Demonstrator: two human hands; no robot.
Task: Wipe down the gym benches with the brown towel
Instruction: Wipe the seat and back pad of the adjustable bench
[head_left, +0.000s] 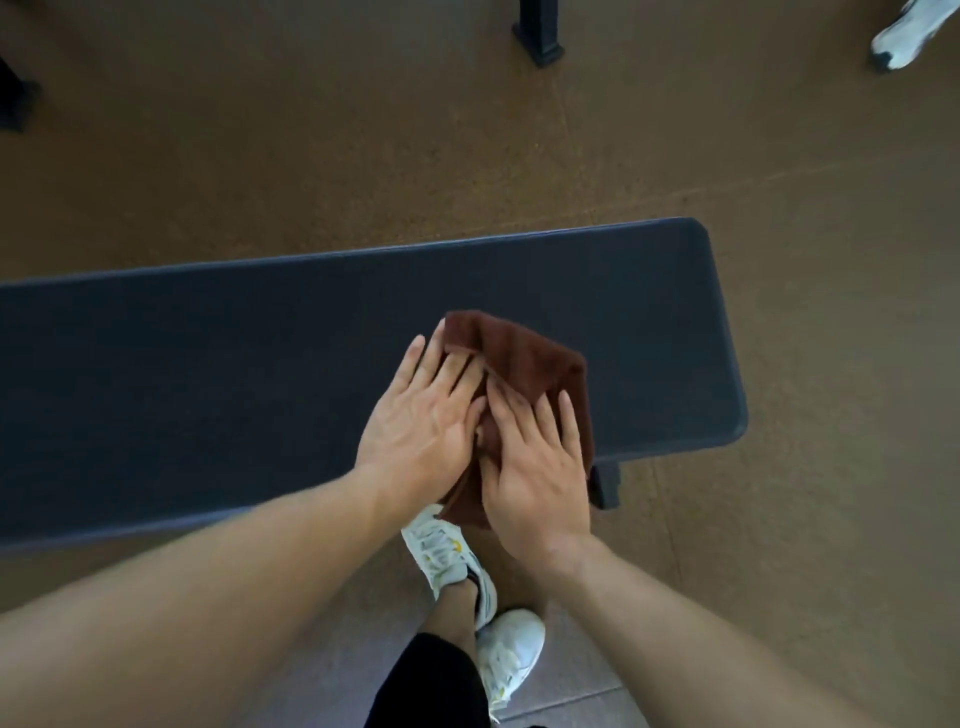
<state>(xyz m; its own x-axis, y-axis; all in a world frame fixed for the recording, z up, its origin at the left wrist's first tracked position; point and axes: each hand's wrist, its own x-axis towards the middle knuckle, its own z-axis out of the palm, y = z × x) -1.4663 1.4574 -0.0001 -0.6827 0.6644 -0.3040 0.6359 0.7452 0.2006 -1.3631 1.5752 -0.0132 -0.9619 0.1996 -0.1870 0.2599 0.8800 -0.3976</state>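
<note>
A brown towel (524, 374) lies bunched near the right end of a dark padded desk (208, 374), pinned under both hands. The left hand (421, 421) and right hand (535, 467) press flat on it, fingers spread, palms down, neither clenched. The wiping step appears underway; the next stroke likely calls for sliding the towel leftward along the uncovered surface.

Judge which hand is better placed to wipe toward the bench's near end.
Right, probably. The right hand lies flat on the towel nearer that end of the bench; the left hand covers its other edge.
</note>
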